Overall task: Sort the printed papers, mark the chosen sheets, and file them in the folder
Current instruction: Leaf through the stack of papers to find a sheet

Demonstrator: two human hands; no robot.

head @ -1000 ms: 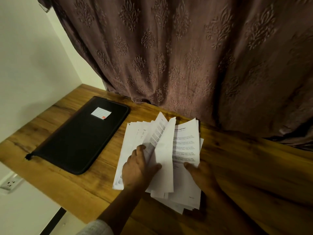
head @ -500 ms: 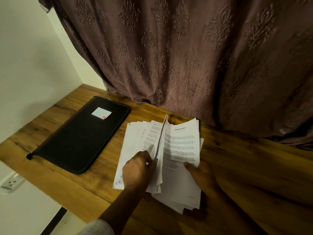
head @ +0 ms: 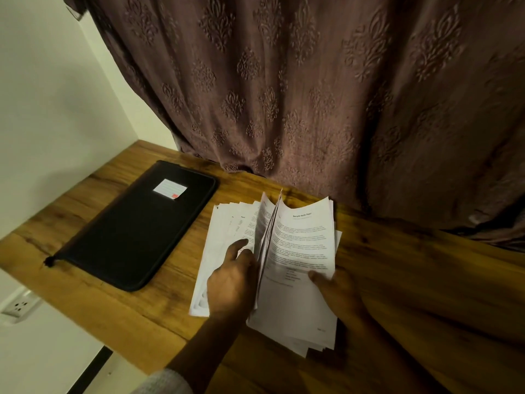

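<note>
Printed papers (head: 301, 251) fanned, few sheets upright mid-stack; black zip folder (head: 136, 231) closed, left.

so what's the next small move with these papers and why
Probably lay the standing sheet flat on the left pile. The left hand holds it on edge between the two piles, while the right hand pins the right stack with its thumb, top page already readable.
</note>
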